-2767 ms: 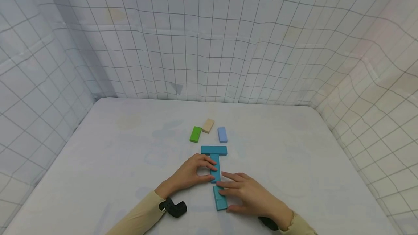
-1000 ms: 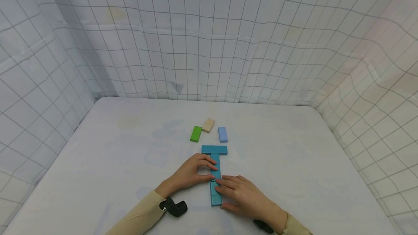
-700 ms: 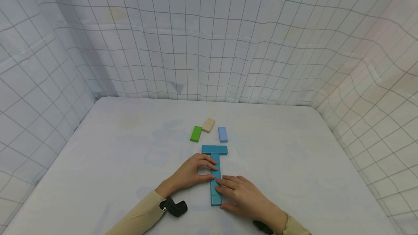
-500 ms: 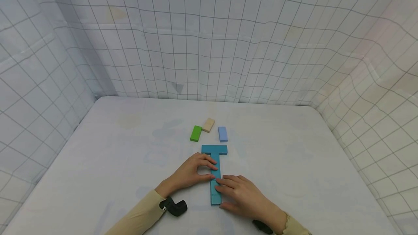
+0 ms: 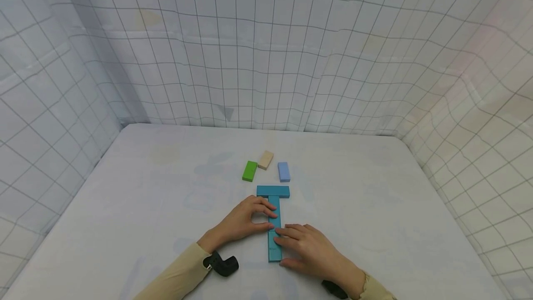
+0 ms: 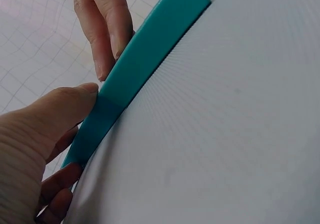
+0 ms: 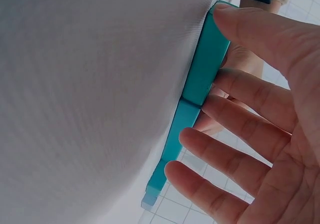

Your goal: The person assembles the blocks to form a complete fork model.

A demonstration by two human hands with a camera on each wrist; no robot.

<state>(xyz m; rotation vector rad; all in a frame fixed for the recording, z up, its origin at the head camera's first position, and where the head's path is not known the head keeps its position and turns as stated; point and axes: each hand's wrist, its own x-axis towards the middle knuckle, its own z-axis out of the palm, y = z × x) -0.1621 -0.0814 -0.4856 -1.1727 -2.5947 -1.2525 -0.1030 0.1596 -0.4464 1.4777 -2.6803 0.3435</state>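
Observation:
Teal blocks lie on the white table in a T shape: a crossbar block (image 5: 272,191) at the far end and two blocks end to end below it. My left hand (image 5: 247,219) holds the far stem block (image 5: 274,223), its curved fingers over the top and its thumb by the near end. My right hand (image 5: 310,251) touches the near stem block (image 5: 273,254) with mostly straight fingers, thumb at its near right corner. In the right wrist view, a seam shows where the teal blocks (image 7: 202,59) meet.
Beyond the crossbar lie a green block (image 5: 250,171), a pale wooden block (image 5: 265,160) and a light blue block (image 5: 284,171). White grid-patterned curtains (image 5: 266,59) enclose the table (image 5: 354,189) at the back and sides.
The near stem block slid away from me and turned straight, meeting the far stem block's end, with my right hand moving along. My left hand stayed put. Little moved in the last second.

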